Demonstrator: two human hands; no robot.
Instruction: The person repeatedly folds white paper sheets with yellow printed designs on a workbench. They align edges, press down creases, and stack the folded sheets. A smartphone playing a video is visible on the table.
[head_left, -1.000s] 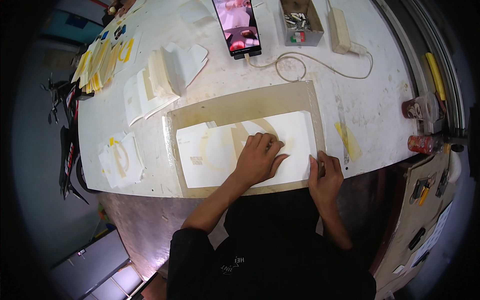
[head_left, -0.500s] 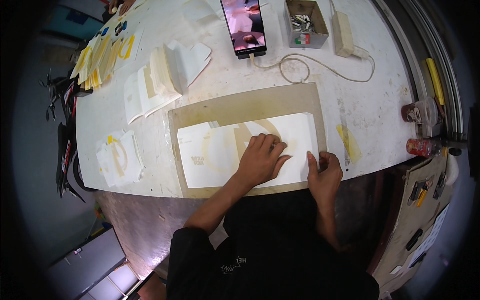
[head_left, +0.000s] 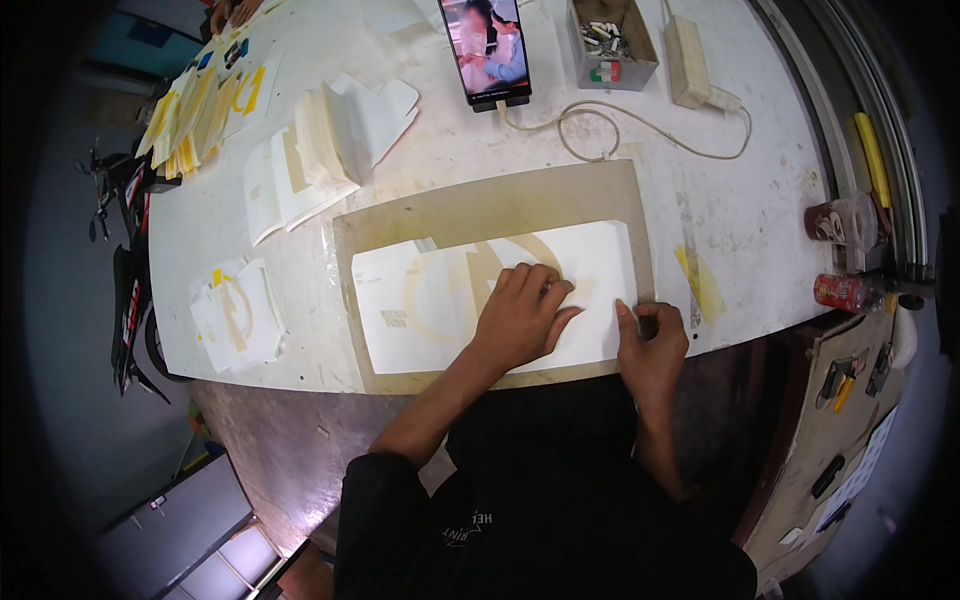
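A stack of white paper sheets [head_left: 600,340] with a faint tan curved print lies on a tan board [head_left: 480,205] at the table's front edge. On top of it rests my left hand [head_left: 520,315], its fingers bent and close together over the paper and its thumb held apart. Nothing shows in its grasp. At the stack's right edge is my right hand [head_left: 653,345]. Its thumb presses on the paper's edge and its fingers curl beside it; the fingertips are partly hidden.
A lit phone [head_left: 487,55] stands on a holder, its pale cable looping beside it. An open box of small pieces [head_left: 612,50] and a power strip [head_left: 688,65] are at the back. Leftward lie folded papers [head_left: 300,165] and printed sheets [head_left: 238,315]. A yellow film piece [head_left: 702,285] lies right.
My hands stay almost in place on the paper. The phone's screen shows a different picture, and another person's hand at the far left has shifted. The whole view has moved slightly.
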